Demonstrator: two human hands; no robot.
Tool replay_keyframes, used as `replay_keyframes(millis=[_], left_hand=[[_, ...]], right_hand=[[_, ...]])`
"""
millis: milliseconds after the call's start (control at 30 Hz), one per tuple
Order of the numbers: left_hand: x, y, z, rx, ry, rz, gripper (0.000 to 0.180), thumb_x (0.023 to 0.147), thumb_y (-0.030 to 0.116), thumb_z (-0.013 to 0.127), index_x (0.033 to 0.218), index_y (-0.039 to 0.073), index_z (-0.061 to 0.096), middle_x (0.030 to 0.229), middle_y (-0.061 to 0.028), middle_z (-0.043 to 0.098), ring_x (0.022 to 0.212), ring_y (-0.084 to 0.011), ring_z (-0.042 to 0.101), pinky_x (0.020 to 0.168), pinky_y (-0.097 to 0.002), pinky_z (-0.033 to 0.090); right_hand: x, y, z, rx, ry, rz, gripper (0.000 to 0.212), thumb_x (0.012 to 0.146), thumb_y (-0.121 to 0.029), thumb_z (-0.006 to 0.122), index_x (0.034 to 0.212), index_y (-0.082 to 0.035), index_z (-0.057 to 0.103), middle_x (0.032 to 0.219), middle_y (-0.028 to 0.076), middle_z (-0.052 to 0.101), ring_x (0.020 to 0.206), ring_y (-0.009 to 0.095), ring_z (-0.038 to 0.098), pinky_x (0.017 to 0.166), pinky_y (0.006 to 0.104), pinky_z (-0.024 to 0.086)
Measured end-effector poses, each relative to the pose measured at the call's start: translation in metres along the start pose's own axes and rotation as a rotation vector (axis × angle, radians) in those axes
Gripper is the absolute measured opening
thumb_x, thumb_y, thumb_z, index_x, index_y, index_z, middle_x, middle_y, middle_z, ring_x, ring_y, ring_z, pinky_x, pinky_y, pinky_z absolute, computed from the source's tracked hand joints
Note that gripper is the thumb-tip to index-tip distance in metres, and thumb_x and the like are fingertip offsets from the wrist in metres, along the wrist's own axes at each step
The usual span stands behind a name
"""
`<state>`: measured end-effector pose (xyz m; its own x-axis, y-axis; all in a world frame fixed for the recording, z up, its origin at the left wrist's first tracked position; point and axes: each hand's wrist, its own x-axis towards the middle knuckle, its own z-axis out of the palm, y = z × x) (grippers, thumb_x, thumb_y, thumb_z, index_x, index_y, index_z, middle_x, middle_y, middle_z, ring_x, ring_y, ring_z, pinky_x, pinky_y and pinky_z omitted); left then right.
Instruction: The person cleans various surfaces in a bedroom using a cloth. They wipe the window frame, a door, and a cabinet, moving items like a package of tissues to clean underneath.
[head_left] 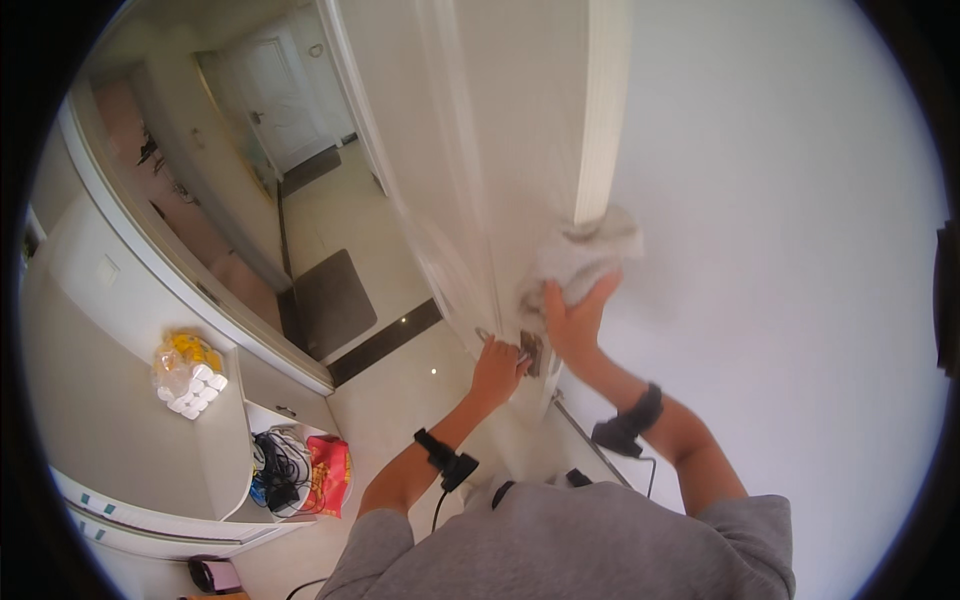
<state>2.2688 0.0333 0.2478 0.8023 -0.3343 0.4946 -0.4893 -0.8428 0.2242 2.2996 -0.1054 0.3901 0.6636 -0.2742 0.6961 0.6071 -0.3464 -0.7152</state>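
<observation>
A white door (510, 120) stands ajar in front of me, its narrow edge facing toward the wall on the right. My right hand (578, 325) presses a pale grey-white cloth (590, 255) around that edge, fingers bent over the fabric; the cloth is slightly blurred. Lower and to the left, my left hand (499, 372) is closed around the door handle (483, 334), whose metal end shows past the fingers. Beside this hand, a metal lock plate (532, 352) is set at the door's edge. Black bands with small devices sit on both forearms.
At left is a white cabinet (120, 420) carrying a plastic-wrapped pack of white rolls (193, 390). Black cables (283, 475) and a red bag (328, 475) fill its lower shelf. A dark mat (330, 303) lies beyond the doorway. The plain wall (790, 250) borders the door's right side.
</observation>
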Motion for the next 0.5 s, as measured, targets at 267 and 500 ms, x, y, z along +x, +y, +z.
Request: replay_keyframes(millis=[267, 500], left_hand=[[-0.124, -0.031, -0.137, -0.068, 0.027, 0.196, 0.026, 0.080, 0.018, 0.061, 0.102, 0.005, 0.058, 0.101, -0.0152, 0.056, 0.102, -0.0331, 0.053, 0.098, -0.0437, 0.039], [-0.187, -0.056, -0.168, -0.257, -0.276, -0.059, 0.031, 0.081, 0.009, 0.059, 0.112, 0.009, 0.057, 0.115, -0.0131, 0.055, 0.106, -0.0261, 0.052, 0.091, -0.0383, 0.043]], right_hand=[[-0.115, -0.063, 0.041, 0.116, -0.498, -0.099, 0.055, 0.080, -0.013, 0.062, 0.126, 0.005, 0.037, 0.129, 0.025, 0.036, 0.117, 0.040, 0.038, 0.096, 0.0500, 0.032], [-0.147, -0.110, 0.110, 0.649, -1.102, -0.246, 0.047, 0.082, -0.010, 0.056, 0.125, 0.002, 0.042, 0.129, 0.020, 0.041, 0.116, 0.036, 0.042, 0.096, 0.0440, 0.035]])
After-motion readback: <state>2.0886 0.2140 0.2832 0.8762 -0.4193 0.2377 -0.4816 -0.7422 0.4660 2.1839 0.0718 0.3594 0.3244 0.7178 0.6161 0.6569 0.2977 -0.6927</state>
